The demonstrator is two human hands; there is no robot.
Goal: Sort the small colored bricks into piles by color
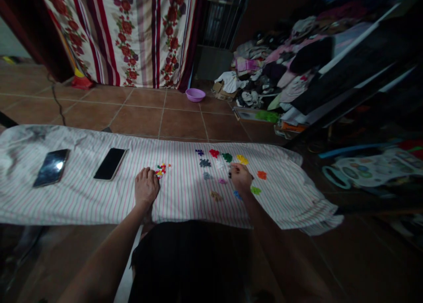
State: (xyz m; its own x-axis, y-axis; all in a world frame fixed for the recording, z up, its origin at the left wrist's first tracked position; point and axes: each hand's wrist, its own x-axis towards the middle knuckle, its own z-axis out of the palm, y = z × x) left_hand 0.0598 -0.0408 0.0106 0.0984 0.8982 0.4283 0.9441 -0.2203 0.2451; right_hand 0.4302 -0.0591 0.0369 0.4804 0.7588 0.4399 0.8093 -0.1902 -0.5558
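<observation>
My left hand (146,187) lies on the striped cloth, fingers stretched out, beside a small mixed heap of red, yellow and white pieces (161,171). My right hand (242,178) is pinched among piles sorted by colour; whatever is between its fingertips is too small to make out. Near its fingers are white pieces (220,164), green pieces (227,157) and yellow pieces (242,159). Around it also lie red pieces (214,153), dark grey pieces (205,162), pink pieces (222,180), tan pieces (216,196), blue pieces (237,194), lime pieces (255,190) and orange pieces (262,175).
Two phones, a left one (51,168) and a right one (110,164), lie on the striped cloth (185,206) to the left. Beyond are a purple basin (195,95) on the tiled floor, a floral curtain (132,38) and a heap of clothes (264,69).
</observation>
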